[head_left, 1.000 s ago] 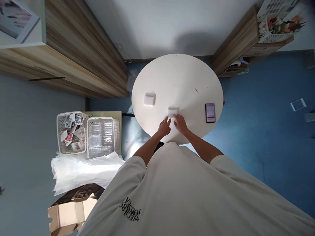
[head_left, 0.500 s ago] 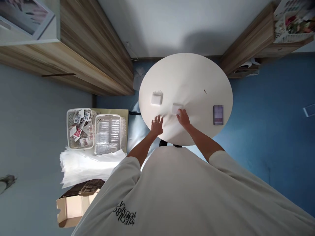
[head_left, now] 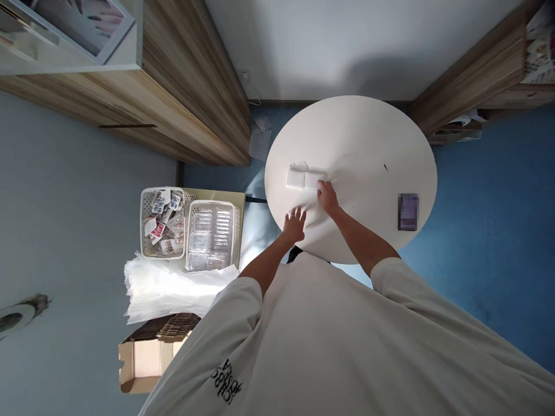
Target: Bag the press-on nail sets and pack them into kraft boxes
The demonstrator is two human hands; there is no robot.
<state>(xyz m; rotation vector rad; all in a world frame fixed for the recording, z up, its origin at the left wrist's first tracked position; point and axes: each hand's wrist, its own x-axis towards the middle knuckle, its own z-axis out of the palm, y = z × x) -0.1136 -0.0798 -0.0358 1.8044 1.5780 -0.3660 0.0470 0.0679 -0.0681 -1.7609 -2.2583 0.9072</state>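
On the round white table (head_left: pixel 355 133), a small white wrapped packet (head_left: pixel 295 177) lies flat, with thin crumpled wrapping along its far edge. Right beside it, edge to edge or nearly so, is a second white packet (head_left: pixel 313 180). My right hand (head_left: pixel 328 198) grips this second packet at its near right corner, fingers drawn together. Near the table's front left edge, my left hand (head_left: pixel 295 225) rests with its fingers spread and nothing in it. What is inside the packets cannot be made out.
A blurred dark rectangular item (head_left: pixel 408 212) lies on the table's right side. To the left stand a white basket of small printed packs (head_left: pixel 144 231) and a basket of clear plastic boxes (head_left: pixel 236 234). White sheets (head_left: pixel 173 292) and an open cardboard box (head_left: pixel 141 384) are nearer.
My right hand has moved the second packet left, closing the gap to the first packet. My left hand stays spread at the table's edge. The whole view has shifted.
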